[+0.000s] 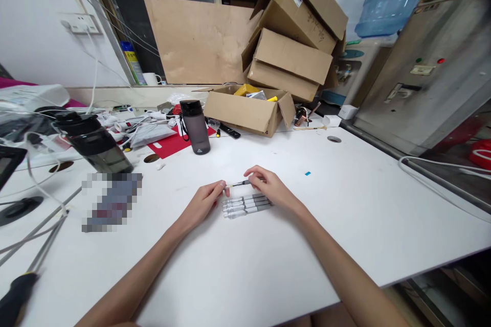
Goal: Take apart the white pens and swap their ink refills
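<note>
Between my two hands a slim pen (240,183) lies level, just above the white table. My left hand (205,201) pinches its pale left end between thumb and fingertips. At the dark right end, the fingers of my right hand (270,187) are closed round the pen. Right below it on the table, several white and grey pens (245,206) lie side by side in a row, their right ends partly under my right hand. Whether they sit in a clear wrapper I cannot tell.
A dark bottle (198,130) stands beyond my hands, beside a red sheet (166,144) and an open cardboard box (240,110). To the left are a larger black-lidded bottle (94,143), cables and a screwdriver (19,291). A small blue piece (307,173) lies to the right.
</note>
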Motion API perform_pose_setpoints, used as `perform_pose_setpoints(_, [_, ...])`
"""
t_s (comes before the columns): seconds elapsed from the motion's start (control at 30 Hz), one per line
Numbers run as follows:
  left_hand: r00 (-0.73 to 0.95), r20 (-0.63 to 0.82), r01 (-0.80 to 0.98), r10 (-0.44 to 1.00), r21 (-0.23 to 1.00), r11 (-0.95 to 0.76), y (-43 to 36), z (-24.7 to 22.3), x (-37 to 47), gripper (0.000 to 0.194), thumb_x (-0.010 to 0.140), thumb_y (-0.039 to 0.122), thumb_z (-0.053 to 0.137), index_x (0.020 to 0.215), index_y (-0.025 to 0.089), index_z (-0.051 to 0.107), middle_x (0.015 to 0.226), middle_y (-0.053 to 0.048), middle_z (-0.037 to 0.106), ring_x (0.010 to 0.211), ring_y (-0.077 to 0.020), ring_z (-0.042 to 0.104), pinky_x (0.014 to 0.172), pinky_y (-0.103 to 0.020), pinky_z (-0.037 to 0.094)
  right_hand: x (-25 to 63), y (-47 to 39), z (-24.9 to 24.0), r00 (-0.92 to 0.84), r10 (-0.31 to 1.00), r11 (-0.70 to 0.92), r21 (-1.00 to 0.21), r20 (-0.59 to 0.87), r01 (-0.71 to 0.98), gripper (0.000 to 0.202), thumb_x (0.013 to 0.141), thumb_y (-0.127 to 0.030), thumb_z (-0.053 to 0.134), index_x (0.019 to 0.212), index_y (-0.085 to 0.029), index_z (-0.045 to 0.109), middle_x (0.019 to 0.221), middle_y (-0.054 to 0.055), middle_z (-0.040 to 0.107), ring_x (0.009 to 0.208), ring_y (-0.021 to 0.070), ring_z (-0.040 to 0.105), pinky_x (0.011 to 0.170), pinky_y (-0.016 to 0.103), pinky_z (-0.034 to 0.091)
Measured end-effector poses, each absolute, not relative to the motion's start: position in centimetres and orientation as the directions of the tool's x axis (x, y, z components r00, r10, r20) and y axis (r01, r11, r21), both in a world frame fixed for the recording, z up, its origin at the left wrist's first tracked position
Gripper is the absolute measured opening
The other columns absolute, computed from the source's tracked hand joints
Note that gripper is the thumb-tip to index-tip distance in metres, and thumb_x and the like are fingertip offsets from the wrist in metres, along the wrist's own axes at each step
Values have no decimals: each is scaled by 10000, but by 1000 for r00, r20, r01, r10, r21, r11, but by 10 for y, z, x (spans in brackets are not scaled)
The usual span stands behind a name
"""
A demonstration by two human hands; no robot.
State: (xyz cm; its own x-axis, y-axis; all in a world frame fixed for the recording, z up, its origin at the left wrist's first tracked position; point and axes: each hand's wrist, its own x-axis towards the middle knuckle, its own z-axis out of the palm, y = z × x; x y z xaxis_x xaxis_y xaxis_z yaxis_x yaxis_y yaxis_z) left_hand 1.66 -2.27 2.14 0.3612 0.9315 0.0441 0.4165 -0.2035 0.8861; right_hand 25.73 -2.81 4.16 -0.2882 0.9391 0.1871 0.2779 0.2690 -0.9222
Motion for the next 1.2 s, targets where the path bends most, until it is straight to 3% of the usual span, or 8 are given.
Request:
perform_pose_setpoints(0.07, [360,48,417,932,885,-207,-23,22,17,529,1017,600,363,846,192,653,603,52,358,587,-155,356,576,-260,284,257,-28,41,-291,931,300,-916,220,267,209,910,-343,577,1072,-239,658,837,-15,585,741,142,508,666,258,370])
perform_pose_setpoints(0.2, [388,47,401,920,891,-214,-24,22,19,508,1015,588,382,854,190,654,621,43,408,602,-156,370,583,-258,288,257,-27,38,-318,939,221,-942,135,254,274,976,-411,461,1077,-238,649,646,-48,484,578,134,398,554,257,293])
perform_pose_setpoints(0.37, [376,63,397,924,891,-222,-25,23,19,492,1020,566,386,859,188,657,620,44,407,598,-154,371,581,-257,284,257,-27,38,-302,929,294,-922,214,252,229,928,-392,571,1075,-242,663,830,-10,572,718,146,496,643,256,370])
perform_pose_setpoints(0.53, [408,59,382,911,896,-229,-25,22,19,481,1022,556,392,852,188,650,628,43,402,600,-150,359,577,-256,277,257,-28,39,-324,937,221,-940,130,261,278,982,-410,454,1080,-239,650,685,-34,518,599,142,428,563,260,304])
perform_pose_setpoints(0.67, [395,64,386,917,894,-229,-23,21,18,476,1023,562,374,884,198,649,627,47,382,590,-153,354,568,-257,275,258,-28,42,-316,930,285,-915,191,287,228,932,-376,562,1096,-253,660,919,-2,611,690,136,484,650,266,365])
perform_pose_setpoints(0.93, [368,186,452,911,820,-351,-23,26,15,389,1017,503,436,905,211,668,678,33,479,634,-162,395,626,-270,311,260,-27,41,-386,913,228,-951,135,208,276,970,-464,518,1038,-251,680,749,-19,506,658,145,417,601,264,295])
perform_pose_setpoints(1.07, [351,197,392,916,857,-335,-21,28,17,404,995,519,481,931,197,717,727,-5,573,701,-186,487,675,-284,385,260,-27,42,-371,920,211,-959,130,187,283,978,-441,500,1048,-231,677,665,-35,456,601,135,387,576,271,272])
perform_pose_setpoints(1.2, [303,145,240,942,945,-222,-17,26,19,380,918,542,613,901,178,723,860,-54,683,730,-190,568,713,-299,474,260,-28,45,-417,894,237,-962,162,134,279,966,-461,530,1062,-219,630,705,-15,582,641,148,467,603,272,343])
